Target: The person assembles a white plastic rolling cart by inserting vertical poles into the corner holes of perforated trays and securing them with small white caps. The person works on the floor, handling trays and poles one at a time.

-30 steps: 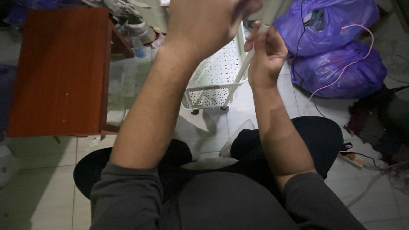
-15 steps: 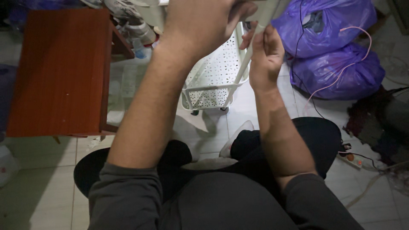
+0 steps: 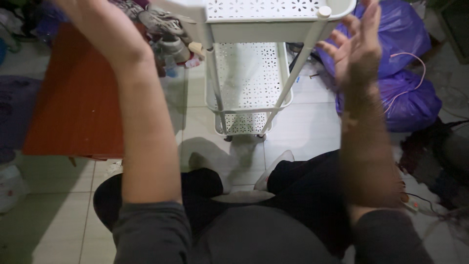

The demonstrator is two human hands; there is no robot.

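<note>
A white plastic cart (image 3: 264, 29) with perforated shelves stands on the tiled floor in front of my crossed legs. Its top shelf is near the upper edge of the view, and a lower shelf (image 3: 246, 73) shows beneath it between thin white posts (image 3: 293, 78). My right hand (image 3: 359, 44) is raised just right of the top shelf's capped corner, fingers spread, holding nothing. My left hand (image 3: 95, 24) is lifted at the upper left, apart from the shelf's left corner. Its fingers are cut off by the frame edge.
A low reddish-brown table (image 3: 73, 98) stands to the left. Shoes and small clutter (image 3: 168, 34) lie behind the cart. Two full purple bags (image 3: 408, 93) with a pink cable over them sit at the right, and dark clothes and a power strip (image 3: 410, 203) lie lower right.
Both hands were close together on a cart post at the top. They have moved apart, the right hand has let go and spread its fingers, and more of the cart shows.
</note>
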